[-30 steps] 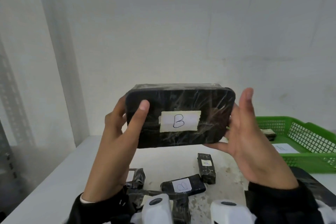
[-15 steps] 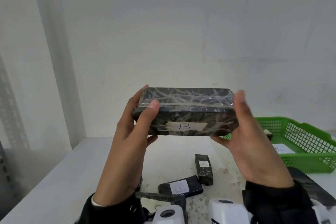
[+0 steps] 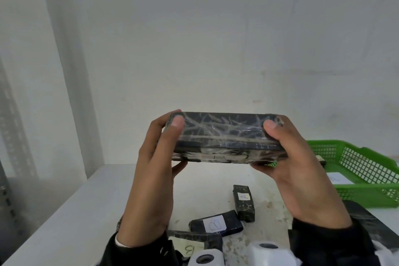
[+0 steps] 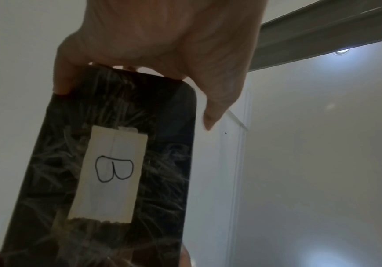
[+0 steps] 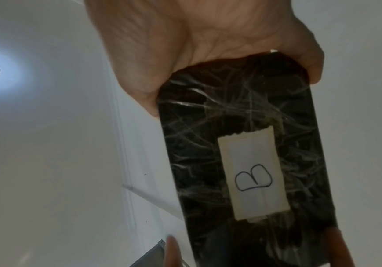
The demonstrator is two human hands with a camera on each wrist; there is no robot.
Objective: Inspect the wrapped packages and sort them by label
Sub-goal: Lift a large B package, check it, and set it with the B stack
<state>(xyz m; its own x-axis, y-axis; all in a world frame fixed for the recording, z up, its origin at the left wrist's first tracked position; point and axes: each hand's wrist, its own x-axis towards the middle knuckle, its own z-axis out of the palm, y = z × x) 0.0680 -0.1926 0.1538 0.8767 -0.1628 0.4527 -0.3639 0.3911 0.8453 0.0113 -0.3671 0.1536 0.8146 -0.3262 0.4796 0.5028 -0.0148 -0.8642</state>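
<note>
From the head view I hold the big package (image 3: 224, 134) above the tabletop (image 3: 64, 211), long axis left to right, my left hand (image 3: 155, 170) and right hand (image 3: 298, 170) gripping its two ends, the green basket (image 3: 364, 192) nearer the right hand, and both wrist views show its B label (image 4: 110, 173) facing down.
</note>
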